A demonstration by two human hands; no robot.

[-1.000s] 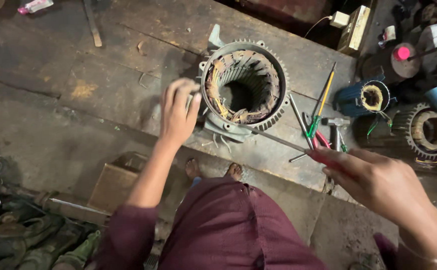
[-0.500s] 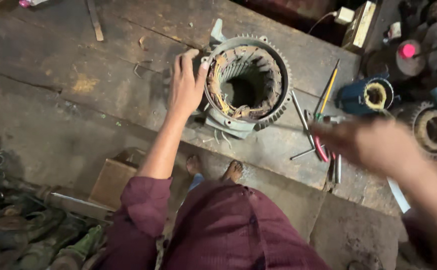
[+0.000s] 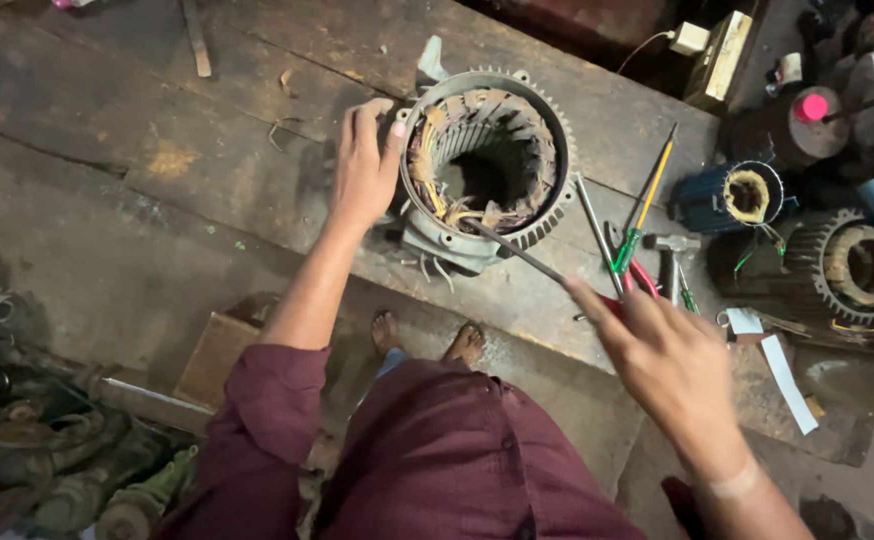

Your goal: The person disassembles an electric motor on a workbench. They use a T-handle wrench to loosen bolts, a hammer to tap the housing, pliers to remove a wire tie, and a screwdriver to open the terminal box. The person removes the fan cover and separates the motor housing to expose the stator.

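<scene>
Bracing the motor stator (image 3: 487,160), the left hand (image 3: 365,165) lies flat against its rim. The right hand (image 3: 672,365) is clamped on a thin rod (image 3: 517,250). Likely heavy, rigid; windings fragile, so grip the housing.

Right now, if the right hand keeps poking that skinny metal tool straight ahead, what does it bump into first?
Probably the copper windings inside the motor housing: the right hand aims its thin tool into that opening, though depth is unclear.

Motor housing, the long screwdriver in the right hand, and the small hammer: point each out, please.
motor housing (image 3: 547,215): head view, finned outer rim on the right.
screwdriver (image 3: 517,252): head view, middle of the metal shaft.
hammer (image 3: 675,243): head view, on the metal head.
</scene>
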